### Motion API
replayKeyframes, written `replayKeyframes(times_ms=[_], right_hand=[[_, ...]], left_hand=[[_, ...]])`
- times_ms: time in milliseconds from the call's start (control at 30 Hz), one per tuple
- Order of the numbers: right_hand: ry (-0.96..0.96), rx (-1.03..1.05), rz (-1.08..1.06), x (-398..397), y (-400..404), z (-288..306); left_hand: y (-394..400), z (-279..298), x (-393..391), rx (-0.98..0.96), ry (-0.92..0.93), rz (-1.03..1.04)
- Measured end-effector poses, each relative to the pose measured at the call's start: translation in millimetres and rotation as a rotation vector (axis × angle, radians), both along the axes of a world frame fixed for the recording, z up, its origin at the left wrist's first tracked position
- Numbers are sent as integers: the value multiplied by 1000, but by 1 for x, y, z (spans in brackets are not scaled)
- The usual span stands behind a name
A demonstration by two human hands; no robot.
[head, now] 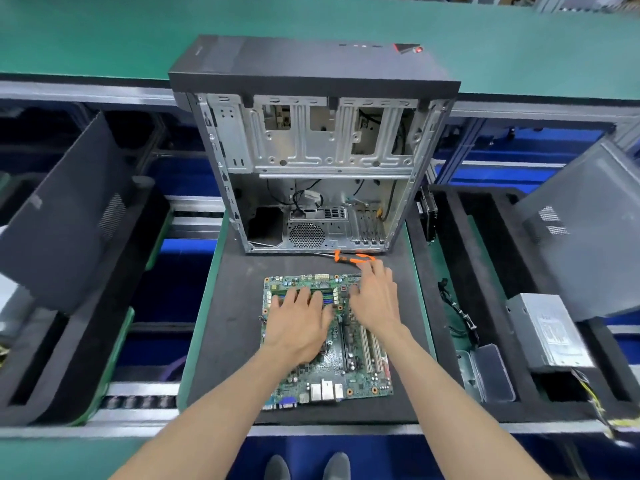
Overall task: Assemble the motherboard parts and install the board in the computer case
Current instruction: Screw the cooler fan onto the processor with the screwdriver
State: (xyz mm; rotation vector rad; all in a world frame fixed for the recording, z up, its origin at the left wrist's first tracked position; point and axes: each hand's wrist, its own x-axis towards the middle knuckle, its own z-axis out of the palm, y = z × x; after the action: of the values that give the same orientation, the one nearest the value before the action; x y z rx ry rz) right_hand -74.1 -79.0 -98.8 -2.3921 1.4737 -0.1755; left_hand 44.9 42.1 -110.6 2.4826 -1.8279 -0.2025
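A green motherboard (349, 372) lies flat on the black foam mat (228, 327) in front of me. My left hand (298, 323) lies over the board's upper left with straight, spread fingers, the tips touching the memory slots (327, 296). My right hand (375, 299) rests on the board's upper right, fingers spread and relaxed. Neither hand holds anything. Behind the board stands the open computer case (311, 154), its bare metal interior facing me. An orange-handled screwdriver (353, 258) lies between the case and the board, just beyond my right fingertips.
A case side panel (65, 216) leans at the left. Another grey panel (585, 230) leans at the right over a power supply (550, 330). A clear plastic box (491, 372) and black cables (457, 313) lie in the right foam tray. A green conveyor (104, 32) runs behind.
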Motion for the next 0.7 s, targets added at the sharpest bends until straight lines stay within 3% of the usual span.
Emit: replayKeyframes(times_ms=[433,700], right_hand=[[250,-132,191,22,-57,-15],[219,-77,245,19,-53,-18]], left_hand=[[-2,5,-2,33,-28,-5],[-2,3,-2,53,23,8]])
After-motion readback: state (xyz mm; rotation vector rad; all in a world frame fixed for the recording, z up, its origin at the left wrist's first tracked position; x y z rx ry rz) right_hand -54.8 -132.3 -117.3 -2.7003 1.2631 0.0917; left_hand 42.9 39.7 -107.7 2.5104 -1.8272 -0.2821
